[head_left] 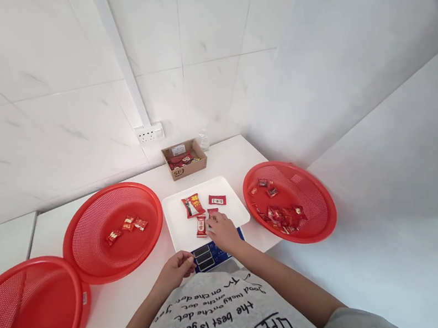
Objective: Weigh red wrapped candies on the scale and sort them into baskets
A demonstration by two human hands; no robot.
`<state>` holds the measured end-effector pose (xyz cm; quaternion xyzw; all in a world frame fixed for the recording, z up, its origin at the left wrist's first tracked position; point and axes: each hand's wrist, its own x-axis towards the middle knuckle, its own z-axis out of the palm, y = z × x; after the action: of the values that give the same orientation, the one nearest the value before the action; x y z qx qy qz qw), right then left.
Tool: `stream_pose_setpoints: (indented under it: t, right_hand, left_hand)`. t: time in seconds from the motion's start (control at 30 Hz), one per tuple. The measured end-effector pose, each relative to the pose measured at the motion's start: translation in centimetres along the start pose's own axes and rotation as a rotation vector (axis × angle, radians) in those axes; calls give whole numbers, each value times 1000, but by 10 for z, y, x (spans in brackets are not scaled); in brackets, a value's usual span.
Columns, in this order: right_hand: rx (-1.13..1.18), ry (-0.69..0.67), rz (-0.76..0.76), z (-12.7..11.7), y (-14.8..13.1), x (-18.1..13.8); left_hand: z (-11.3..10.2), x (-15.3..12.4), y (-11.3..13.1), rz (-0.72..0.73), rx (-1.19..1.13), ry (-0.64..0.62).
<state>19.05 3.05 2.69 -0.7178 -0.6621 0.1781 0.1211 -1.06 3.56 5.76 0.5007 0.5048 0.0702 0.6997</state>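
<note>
On the white tray (185,238) of a weighing scale lie several red snack packets. My right hand (222,233) reaches over the tray's front part, fingers closed on a small red packet (212,212) that they partly cover. Just left of those fingers is a red-and-white packet (201,226). Farther back are a larger red and yellow packet (193,206) and a flat red packet with a white label (217,200). My left hand (178,269) hovers by the left end of the scale's blue display panel (211,256), fingers curled together, with nothing visible in them.
A red mesh basket (323,197) holding many small packets stands on the right. Two more red baskets, one nearer (77,266) and one farther left (30,265), hold several packets each. Behind the scale sits a cardboard box (190,169) of packets, near the tiled wall.
</note>
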Motion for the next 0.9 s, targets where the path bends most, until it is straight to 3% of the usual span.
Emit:
stream_pose_setpoints:
  t: [0.1, 0.23, 0.33, 0.57, 0.73, 0.9]
  right_hand:
    - [-80, -6, -126, 2, -8, 5]
    - [-154, -112, -282, 11, -9, 16]
    - [-159, -150, -298, 16, -1, 26]
    - [-98, -78, -326, 9, 23, 36]
    - [-85, 7, -194, 0, 38, 38]
    - [-99, -57, 1, -2, 47, 45]
  left_hand:
    - [1, -1, 2, 12, 0, 3]
    - [0, -1, 3, 17, 13, 13]
    - [-1, 0, 2, 19, 7, 34]
    - [-3, -1, 2, 14, 8, 44]
    - [-4, -3, 3, 16, 16, 74]
    - [-3, -1, -1, 16, -5, 70]
